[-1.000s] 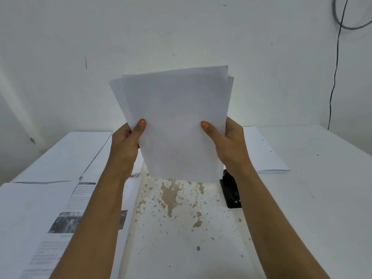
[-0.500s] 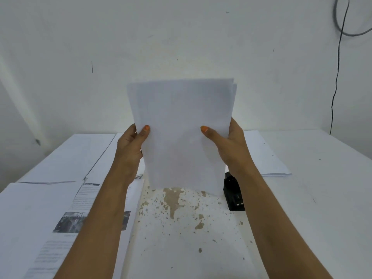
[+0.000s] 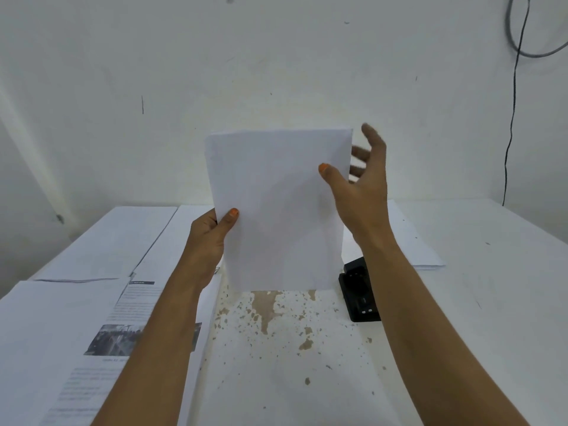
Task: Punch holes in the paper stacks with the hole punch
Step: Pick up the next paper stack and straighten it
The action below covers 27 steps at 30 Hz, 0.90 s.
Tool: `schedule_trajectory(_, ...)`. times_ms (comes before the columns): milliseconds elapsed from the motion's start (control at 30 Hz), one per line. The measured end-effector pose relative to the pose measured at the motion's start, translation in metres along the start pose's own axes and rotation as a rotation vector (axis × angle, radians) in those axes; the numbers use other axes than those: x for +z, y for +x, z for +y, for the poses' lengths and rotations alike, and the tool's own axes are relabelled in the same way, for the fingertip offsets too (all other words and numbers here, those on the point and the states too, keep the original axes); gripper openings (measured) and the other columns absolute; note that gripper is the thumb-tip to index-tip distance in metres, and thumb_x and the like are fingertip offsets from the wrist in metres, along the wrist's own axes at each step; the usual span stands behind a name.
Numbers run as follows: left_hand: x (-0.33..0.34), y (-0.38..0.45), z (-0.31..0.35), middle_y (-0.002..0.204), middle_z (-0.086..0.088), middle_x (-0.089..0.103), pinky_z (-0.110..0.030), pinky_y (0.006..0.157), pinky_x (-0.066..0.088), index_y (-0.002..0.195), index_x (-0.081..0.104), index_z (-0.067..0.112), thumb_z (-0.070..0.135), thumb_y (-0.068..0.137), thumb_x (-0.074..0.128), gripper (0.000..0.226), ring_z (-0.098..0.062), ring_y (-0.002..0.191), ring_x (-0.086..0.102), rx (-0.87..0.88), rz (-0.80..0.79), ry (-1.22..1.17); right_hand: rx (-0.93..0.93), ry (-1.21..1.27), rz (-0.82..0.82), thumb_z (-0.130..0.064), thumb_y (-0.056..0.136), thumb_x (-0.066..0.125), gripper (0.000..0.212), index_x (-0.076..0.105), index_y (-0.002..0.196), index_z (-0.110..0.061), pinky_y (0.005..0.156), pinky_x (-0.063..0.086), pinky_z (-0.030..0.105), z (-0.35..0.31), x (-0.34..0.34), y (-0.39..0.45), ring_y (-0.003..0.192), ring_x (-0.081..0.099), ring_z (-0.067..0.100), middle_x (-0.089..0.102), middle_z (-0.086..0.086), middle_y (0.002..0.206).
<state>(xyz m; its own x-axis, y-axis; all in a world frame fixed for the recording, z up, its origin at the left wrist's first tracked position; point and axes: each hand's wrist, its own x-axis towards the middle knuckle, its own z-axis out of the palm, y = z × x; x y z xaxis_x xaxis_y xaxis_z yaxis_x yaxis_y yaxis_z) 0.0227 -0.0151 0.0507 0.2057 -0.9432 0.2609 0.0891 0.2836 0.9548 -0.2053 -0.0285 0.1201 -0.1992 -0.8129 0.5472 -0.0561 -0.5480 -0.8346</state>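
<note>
Standing upright on its lower edge, the paper stack (image 3: 278, 210) rests on the table (image 3: 491, 302), with its face turned toward the camera. The left hand (image 3: 209, 241) grips the stack at its lower left edge: the thumb lies across the front sheet, and the remaining fingers are hidden behind the paper, curled round the edge. The right hand (image 3: 359, 186) is at the stack's upper right edge. Its fingers (image 3: 373, 139) are spread wide and straight, apart from one another, and extend past the right edge of the sheets; the thumb tip lies on or just in front of the front sheet. Whether these fingers touch the back of the stack cannot be told, as this hand is blurred.

The hole punch (image 3: 359, 290), black, lies flat on the table below the right hand's fingers, just right of the stack's lower right corner and partly covered by the right forearm. It is apart from both hands.

A flat pile of white sheets (image 3: 412, 241) lies on the table to the right of the right wrist, beyond the hole punch. Printed pages (image 3: 129, 318) with text and a dark photograph lie to the left of and below the left hand's fingers, partly under the left forearm. The bare table surface below the stack shows brown patches (image 3: 264, 305) of worn paint. A black cable (image 3: 511, 118) hangs down the wall, well right of the right hand.
</note>
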Motion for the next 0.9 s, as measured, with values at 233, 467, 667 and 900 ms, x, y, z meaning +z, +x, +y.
schedule_trajectory(233,-0.008,-0.001,-0.003,0.118,0.003,0.069,-0.022,0.083,0.054,0.118,0.063,0.021,0.029,0.097,0.050,0.027,-0.015,0.108,0.065,0.003,-0.114,-0.036,-0.424,-0.779,-0.039,-0.047,0.079,0.062,0.068,0.041,0.142,-0.034,0.109,0.018,0.046,-0.038,0.017,0.016,0.144,0.016,0.023,0.031,-0.010,0.153)
schedule_trajectory(467,-0.009,-0.003,-0.001,0.117,0.003,0.069,-0.025,0.080,0.056,0.109,0.072,0.029,0.041,0.084,0.064,0.028,-0.017,0.106,0.066,0.046,-0.105,-0.092,-0.494,-1.046,-0.228,-0.049,0.090,0.052,0.036,0.056,0.123,-0.035,0.109,-0.005,0.055,-0.043,0.036,0.021,0.128,0.040,0.022,0.060,-0.013,0.117)
schedule_trajectory(667,-0.008,0.001,-0.002,0.107,0.002,0.073,-0.025,0.078,0.056,0.105,0.071,0.019,0.034,0.085,0.064,0.026,-0.016,0.096,0.069,0.101,-0.010,-0.030,-0.504,-1.070,-0.212,-0.045,0.088,0.056,0.031,0.060,0.117,-0.033,0.110,-0.004,0.056,-0.056,0.038,0.019,0.118,0.048,0.022,0.062,-0.012,0.106)
schedule_trajectory(900,-0.008,0.000,-0.003,0.114,-0.003,0.070,-0.024,0.081,0.054,0.110,0.069,0.019,0.034,0.090,0.058,0.028,-0.021,0.104,0.067,0.059,-0.107,-0.059,-0.532,-1.137,-0.416,-0.057,0.089,0.050,0.061,0.040,0.141,-0.028,0.111,-0.004,0.062,-0.068,0.052,0.011,0.130,0.043,0.021,0.053,-0.009,0.134)
